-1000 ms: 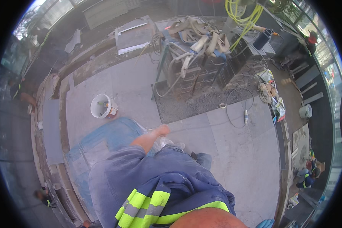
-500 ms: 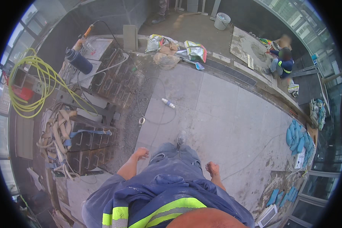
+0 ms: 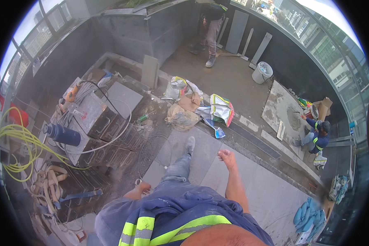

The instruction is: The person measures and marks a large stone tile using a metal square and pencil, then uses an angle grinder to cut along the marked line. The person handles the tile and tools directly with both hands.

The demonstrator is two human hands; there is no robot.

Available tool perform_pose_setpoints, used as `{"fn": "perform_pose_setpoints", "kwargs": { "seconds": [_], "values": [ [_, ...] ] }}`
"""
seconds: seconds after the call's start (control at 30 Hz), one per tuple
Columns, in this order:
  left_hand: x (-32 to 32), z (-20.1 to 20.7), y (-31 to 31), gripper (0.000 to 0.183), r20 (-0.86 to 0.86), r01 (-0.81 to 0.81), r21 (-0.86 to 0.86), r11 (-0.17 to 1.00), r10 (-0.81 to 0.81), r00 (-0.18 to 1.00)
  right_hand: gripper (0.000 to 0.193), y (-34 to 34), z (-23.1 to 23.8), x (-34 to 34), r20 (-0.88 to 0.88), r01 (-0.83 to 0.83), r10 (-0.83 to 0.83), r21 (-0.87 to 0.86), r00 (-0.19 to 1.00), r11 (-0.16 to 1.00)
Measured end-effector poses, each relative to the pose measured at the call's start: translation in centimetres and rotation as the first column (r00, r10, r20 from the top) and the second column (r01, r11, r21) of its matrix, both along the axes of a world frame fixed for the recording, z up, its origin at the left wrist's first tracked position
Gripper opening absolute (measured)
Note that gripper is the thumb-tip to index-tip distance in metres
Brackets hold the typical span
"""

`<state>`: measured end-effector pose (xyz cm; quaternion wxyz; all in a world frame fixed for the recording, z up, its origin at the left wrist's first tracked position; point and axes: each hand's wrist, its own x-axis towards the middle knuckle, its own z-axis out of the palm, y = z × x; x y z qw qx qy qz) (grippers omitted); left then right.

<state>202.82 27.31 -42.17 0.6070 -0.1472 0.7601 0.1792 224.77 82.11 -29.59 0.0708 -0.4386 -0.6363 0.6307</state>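
My right hand [image 3: 226, 159] is raised in front of me over the grey floor slabs [image 3: 242, 172], its fingers curled in with nothing seen in them. Low at my left side hangs my left hand [image 3: 142, 188], fingers loosely curled, with no object visible in it. Past it on the floor, a white ring like a tape roll [image 3: 138, 181] shows partly in line with the hand. One dusty shoe [image 3: 190, 144] is stretched forward onto the slabs, near a beige sack [image 3: 182, 117] and torn white-and-yellow bags [image 3: 222, 107].
To the left stand stacked dark slabs [image 3: 115, 123] with a blue bottle [image 3: 61, 134], an orange-handled power tool [image 3: 72, 94], straps [image 3: 49, 184] and a yellow hose [image 3: 16, 143]. A low kerb [image 3: 270, 141] crosses ahead. Beyond it are a white bucket [image 3: 262, 73], a standing person [image 3: 213, 33] and a crouching co-worker [image 3: 319, 135].
I have stepped forward and my view has tilted up, so the bags and slabs look nearer. My right hand has swung forward and up; my left hand has dropped back.
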Motion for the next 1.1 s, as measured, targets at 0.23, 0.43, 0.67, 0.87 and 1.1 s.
{"fn": "perform_pose_setpoints", "kwargs": {
  "seconds": [0.23, 0.43, 0.67, 0.87, 1.1],
  "values": [
    [-23.0, 1.8, 30.1, 0.031, -0.160, -0.258, 0.361, 0.896, 0.332, 0.929, 0.029, 16.8, -4.6, -6.5, 0.263, 0.022, 0.021, -0.160, 0.965, 0.987],
    [-39.9, 9.7, 55.3, 0.034, -0.352, -0.053, 0.615, 0.787, 0.334, 0.875, 0.036, 31.1, -4.4, -11.5, 0.429, 0.154, -0.062, -0.182, 0.901, 0.971],
    [-48.8, 10.2, 77.0, 0.035, -0.388, 0.176, 0.643, 0.745, 0.119, 0.914, 0.047, 50.0, -8.1, -23.8, 0.508, -0.003, 0.070, -0.132, 0.858, 0.991],
    [-59.9, 0.8, 95.0, 0.036, -0.026, -0.330, 0.580, 0.745, 0.421, 0.906, 0.034, 78.8, -15.2, -42.2, 0.442, 0.046, 0.034, -0.168, 0.896, 0.985],
    [-65.1, 0.5, 97.3, 0.036, -0.121, -0.329, 0.259, 0.908, 0.368, 0.922, 0.024, 100.5, -2.7, -78.5, 0.231, -0.370, 0.356, 0.020, 0.905, 0.929]
  ]
}}
